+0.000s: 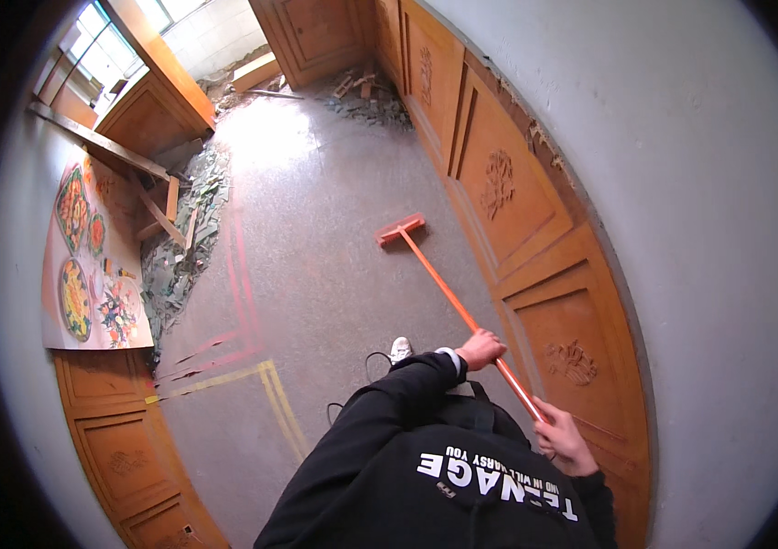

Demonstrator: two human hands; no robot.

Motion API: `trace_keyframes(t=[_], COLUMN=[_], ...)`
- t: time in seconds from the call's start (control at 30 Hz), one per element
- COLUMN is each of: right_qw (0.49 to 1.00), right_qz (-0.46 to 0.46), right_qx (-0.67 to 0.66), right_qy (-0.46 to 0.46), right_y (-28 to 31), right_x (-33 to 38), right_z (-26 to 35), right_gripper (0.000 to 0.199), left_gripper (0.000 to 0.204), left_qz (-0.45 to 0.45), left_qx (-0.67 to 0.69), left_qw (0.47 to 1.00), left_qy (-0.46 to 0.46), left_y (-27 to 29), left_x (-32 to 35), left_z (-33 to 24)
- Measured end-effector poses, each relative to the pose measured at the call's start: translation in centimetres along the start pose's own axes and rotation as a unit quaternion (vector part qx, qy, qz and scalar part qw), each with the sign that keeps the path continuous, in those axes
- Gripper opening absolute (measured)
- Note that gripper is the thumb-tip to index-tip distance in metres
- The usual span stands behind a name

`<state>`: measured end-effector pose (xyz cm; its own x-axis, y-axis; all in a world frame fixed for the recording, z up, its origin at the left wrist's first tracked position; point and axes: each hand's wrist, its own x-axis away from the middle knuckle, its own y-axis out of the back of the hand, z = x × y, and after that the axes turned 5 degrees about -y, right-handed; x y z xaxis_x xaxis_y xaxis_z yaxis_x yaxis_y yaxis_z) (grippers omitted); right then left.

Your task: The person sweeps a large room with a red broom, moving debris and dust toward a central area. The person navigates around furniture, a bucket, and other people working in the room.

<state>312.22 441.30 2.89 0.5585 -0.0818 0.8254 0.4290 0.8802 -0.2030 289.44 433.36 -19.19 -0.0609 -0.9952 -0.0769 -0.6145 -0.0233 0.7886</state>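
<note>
The left hand [480, 349] was curled around the orange broom [448, 295] partway up its handle, the right hand [563, 437] gripping nearer the top; its head rested on the grey floor [316, 238].

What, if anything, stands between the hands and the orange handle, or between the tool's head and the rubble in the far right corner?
Nothing visible does: the left hand and right hand both hold the orange handle, and only grey floor shows between the tool's head and that rubble.

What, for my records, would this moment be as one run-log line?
left grip: closed around orange handle; right grip: closed around same handle; tool head: on floor; rubble: left and far end
</note>
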Motion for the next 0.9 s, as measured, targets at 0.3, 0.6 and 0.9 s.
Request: trace_keyframes(t=[0.3,0.6,0.9], right_qw=[0.998,0.999,0.998], right_qz=[0.028,0.035,0.056], right_qx=[0.046,0.004,-0.013], right_qy=[0.02,-0.018,0.038], right_y=[-2.7,-3.0,-7.0], right_x=[-5.0,-8.9,-14.1], right_z=[3.2,3.4,5.9], right_gripper=[0.058,0.066,0.065], left_gripper=[0.032,0.059,0.084], left_qz=[-0.144,-0.118,-0.16], left_qx=[-0.044,-0.008,-0.026], left_qw=[0.987,0.983,0.956], left_qy=[0.059,0.141,0.243], left_y=[3.5,3.5,7.2], left_x=[1.7,3.9,6.7], left_z=[0.4,-2.2,-1.6])
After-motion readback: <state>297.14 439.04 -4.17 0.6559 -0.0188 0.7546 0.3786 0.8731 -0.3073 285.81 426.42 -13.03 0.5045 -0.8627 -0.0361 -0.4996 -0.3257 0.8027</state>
